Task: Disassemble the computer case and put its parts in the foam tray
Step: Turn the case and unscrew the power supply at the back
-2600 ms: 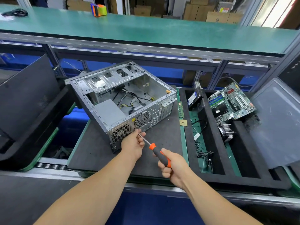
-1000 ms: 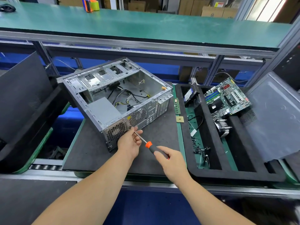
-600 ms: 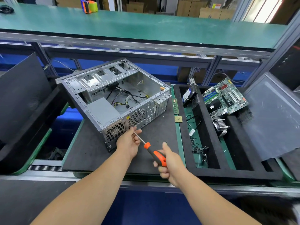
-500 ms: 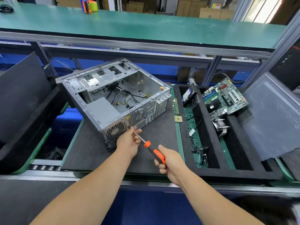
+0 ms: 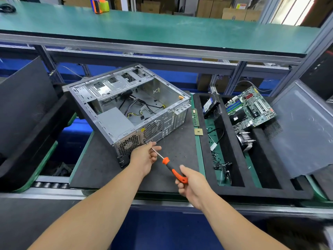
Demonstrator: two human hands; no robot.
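The computer case (image 5: pixel 129 107) is a bare grey metal chassis lying on its side, open face up, rear panel with two round fan grilles turned toward the viewer; black and yellow cables lie loose inside. To its right sits the black foam tray (image 5: pixel 203 141), its long slots holding a green motherboard (image 5: pixel 250 107), a drive (image 5: pixel 210 107), a finned heatsink (image 5: pixel 246 140) and small cables.

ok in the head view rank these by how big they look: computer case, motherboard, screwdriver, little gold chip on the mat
1. computer case
2. motherboard, though it lies farther from the camera, so its true size is less sure
3. screwdriver, long but thin
4. gold chip
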